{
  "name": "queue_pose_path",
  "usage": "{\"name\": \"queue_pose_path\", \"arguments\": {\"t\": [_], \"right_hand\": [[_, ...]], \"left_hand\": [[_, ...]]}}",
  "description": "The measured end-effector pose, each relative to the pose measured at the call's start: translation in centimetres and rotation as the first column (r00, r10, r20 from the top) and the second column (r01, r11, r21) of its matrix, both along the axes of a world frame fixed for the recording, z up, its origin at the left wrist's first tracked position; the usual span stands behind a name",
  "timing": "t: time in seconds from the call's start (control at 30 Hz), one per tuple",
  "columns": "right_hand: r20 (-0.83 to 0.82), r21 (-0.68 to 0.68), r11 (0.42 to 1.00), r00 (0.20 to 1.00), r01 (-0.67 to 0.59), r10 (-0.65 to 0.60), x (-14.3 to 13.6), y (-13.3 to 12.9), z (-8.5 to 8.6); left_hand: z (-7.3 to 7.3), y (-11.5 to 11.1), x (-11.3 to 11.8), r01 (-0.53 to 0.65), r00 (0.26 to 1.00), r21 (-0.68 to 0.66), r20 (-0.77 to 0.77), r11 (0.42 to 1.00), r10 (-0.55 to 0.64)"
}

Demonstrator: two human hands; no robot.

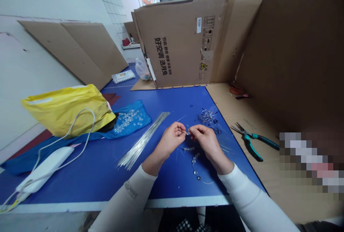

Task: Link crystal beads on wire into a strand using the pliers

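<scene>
Left hand point(173, 137) and right hand point(204, 139) pinched together on a small clear bead point(188, 133) over the blue table point(88, 174), beaded wire point(195, 164) trailing below. Beside: wire rods point(142, 140), teal pliers point(251, 140), cardboard box point(182, 42) printed "好空调".

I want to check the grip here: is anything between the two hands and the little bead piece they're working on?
Nothing visible is. The left hand and right hand both pinch the small bead and wire piece directly with their fingertips, above the blue table; the wire bundle lies off to the left.
</scene>
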State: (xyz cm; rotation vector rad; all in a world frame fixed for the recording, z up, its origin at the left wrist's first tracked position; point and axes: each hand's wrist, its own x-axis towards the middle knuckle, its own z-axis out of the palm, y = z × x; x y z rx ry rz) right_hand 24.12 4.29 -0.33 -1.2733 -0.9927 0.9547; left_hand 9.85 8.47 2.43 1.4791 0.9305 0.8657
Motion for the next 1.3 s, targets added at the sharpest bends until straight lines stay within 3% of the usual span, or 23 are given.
{"name": "queue_pose_path", "arguments": {"t": [0.2,0.4,0.67,1.3], "right_hand": [[-0.086,0.004,0.999,0.996,-0.033,0.033,-0.1,0.0,0.0],[-0.171,-0.01,0.997,0.983,-0.072,0.07,0.1,-0.2,0.4],[-0.217,-0.013,0.997,0.974,-0.076,0.072,0.2,-0.1,0.5],[0.073,0.086,0.995,0.996,0.045,-0.052,0.9,-0.6,1.3]], "left_hand": [[-0.3,0.1,0.1,-0.006,1.0,-0.053,0.027,0.999,0.007],[0.4,-0.1,0.0,0.059,0.997,-0.131,0.058,0.99,-0.051],[0.6,-0.1,-0.2,0.088,0.996,-0.105,0.013,0.991,-0.087],[1.4,-0.3,-0.8,0.203,0.977,-0.149,0.094,0.968,-0.19]]}}
